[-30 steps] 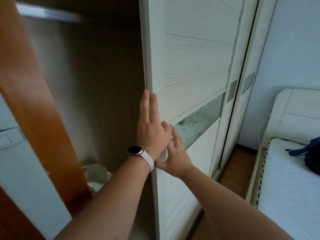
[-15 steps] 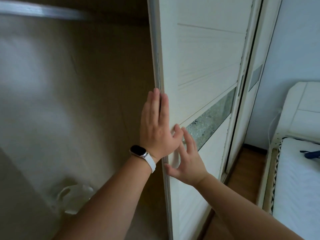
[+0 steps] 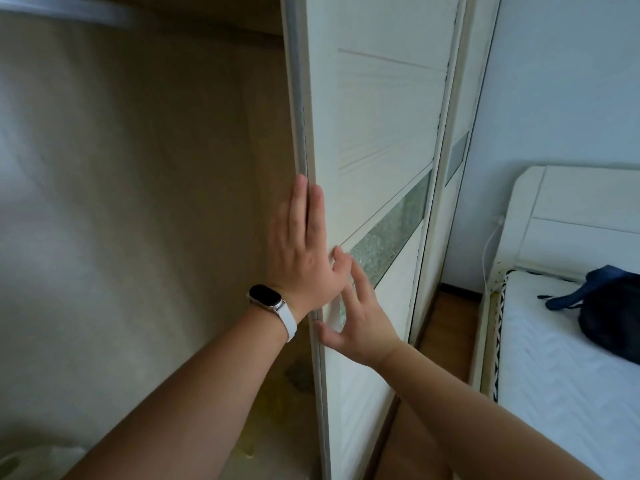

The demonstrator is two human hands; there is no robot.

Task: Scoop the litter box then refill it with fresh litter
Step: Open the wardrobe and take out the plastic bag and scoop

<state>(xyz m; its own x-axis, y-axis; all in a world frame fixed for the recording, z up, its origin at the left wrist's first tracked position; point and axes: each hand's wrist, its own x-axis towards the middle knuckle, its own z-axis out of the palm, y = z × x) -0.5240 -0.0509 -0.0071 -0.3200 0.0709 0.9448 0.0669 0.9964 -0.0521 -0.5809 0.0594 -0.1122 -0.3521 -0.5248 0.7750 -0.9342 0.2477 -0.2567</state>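
Note:
A white sliding wardrobe door (image 3: 381, 116) with a strip of patterned glass stands in front of me. My left hand (image 3: 304, 251), with a smartwatch on its wrist, lies flat with straight fingers against the door's left edge. My right hand (image 3: 360, 313) presses its spread fingers on the door face just below and to the right. Neither hand holds anything. No litter box, scoop or litter bag can be made out.
The open wardrobe interior (image 3: 138, 202) on the left is dim and brownish, with a white bag (image 3: 31, 462) low at its bottom left. A second door panel (image 3: 460, 161) sits behind. At right are a bed (image 3: 568, 393), a dark blue bag (image 3: 609, 310) and a strip of wooden floor (image 3: 446, 317).
The sliding door has moved to the right under both hands, and more of the wardrobe interior shows. The orange-brown door at the left has left the view.

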